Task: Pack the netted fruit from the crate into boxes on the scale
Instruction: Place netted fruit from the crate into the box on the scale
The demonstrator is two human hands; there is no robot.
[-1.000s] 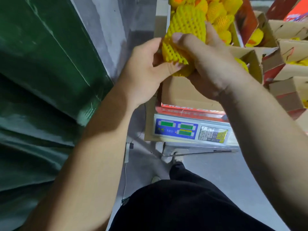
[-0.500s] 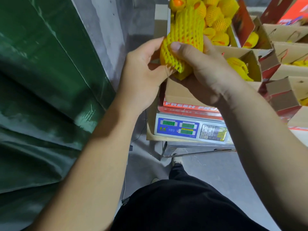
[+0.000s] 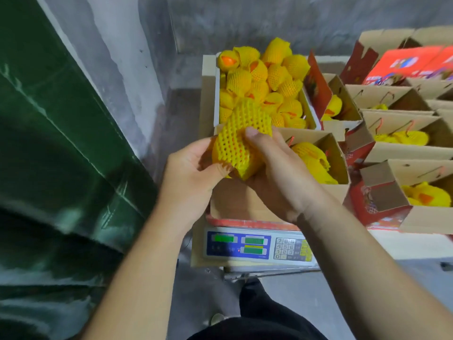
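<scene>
Both my hands are wrapped around one netted fruit (image 3: 241, 141), left hand (image 3: 193, 173) cupping it from the side, right hand (image 3: 277, 173) with thumb on top. It's over the box (image 3: 245, 200) sitting on the scale (image 3: 257, 247). Crate (image 3: 263, 87) behind is piled full. Scale readout is too blurry to read, and my palms hide the fruit's underside.

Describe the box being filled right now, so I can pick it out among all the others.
Find the scale with its blue display panel. The box being filled sits directly on it, under both hands. Unlike the boxes to the right, it alone rests on the scale.
</scene>
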